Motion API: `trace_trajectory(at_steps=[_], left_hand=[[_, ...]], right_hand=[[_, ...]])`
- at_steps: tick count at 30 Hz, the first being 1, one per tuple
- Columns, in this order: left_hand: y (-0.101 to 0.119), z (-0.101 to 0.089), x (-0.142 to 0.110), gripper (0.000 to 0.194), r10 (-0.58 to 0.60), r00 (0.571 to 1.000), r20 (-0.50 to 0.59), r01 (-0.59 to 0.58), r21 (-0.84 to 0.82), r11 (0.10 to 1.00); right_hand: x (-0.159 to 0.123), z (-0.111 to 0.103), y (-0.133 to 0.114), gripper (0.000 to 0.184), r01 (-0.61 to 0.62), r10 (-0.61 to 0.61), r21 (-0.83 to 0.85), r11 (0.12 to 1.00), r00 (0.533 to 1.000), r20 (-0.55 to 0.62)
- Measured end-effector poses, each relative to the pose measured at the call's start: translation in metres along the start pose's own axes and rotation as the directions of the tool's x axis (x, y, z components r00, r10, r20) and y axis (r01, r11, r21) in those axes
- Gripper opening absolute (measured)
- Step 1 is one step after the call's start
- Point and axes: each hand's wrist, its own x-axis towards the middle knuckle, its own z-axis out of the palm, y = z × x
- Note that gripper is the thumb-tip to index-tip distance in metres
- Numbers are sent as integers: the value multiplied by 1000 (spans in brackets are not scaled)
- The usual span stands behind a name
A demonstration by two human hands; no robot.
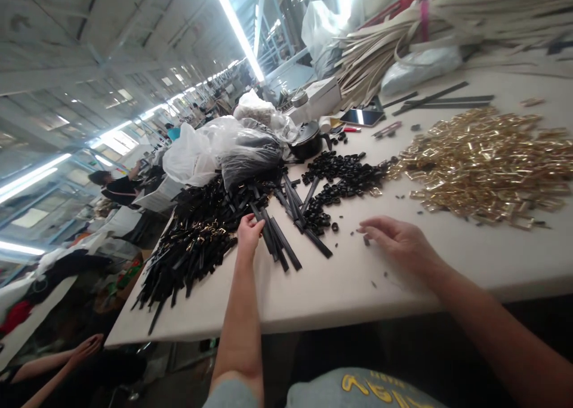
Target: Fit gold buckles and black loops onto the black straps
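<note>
My left hand [250, 235] is closed in a pinch beside a loose bunch of black strips [282, 247]. Whatever lies between its fingers is too small or hidden to make out. To its left spreads a large pile of black strips with gold buckles [197, 244]. My right hand [400, 241] hovers low over the table, fingers stretched and thumb apart, holding nothing visible. A small dark scrap [366, 240] is just under its fingertips. Between and beyond the hands are a heap of small black loops [335, 181] and, farther right, a heap of gold rectangular buckles [496, 163].
Plastic bags [224, 145] and a black lidded pot [308, 140] stand at the back of the white table [331, 294]. A phone [362, 117], long grey strips [447, 104] and bundled beige straps [380, 55] lie beyond. Another person's hands [87, 348] show at lower left.
</note>
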Motion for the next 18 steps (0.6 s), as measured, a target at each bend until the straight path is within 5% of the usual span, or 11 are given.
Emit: trace_trajectory(at_steps=[5, 11, 14, 18], left_hand=[[47, 59, -35, 44, 33, 974, 223, 90, -522, 848], [67, 130, -89, 42, 138, 894, 425, 149, -574, 805], [64, 142, -95, 47, 162, 888, 431, 127, -568, 813], [59, 138, -90, 53, 121, 865, 487, 200, -556, 807]], right_hand=[[-1, 7, -4, 41, 18, -6, 297, 955, 999, -42], [-6, 25, -23, 46, -99, 48, 479, 872, 992, 119], [-7, 29, -29, 45, -151, 96, 561, 814, 987, 126], [-10, 15, -28, 34, -166, 150, 512, 843, 986, 73]])
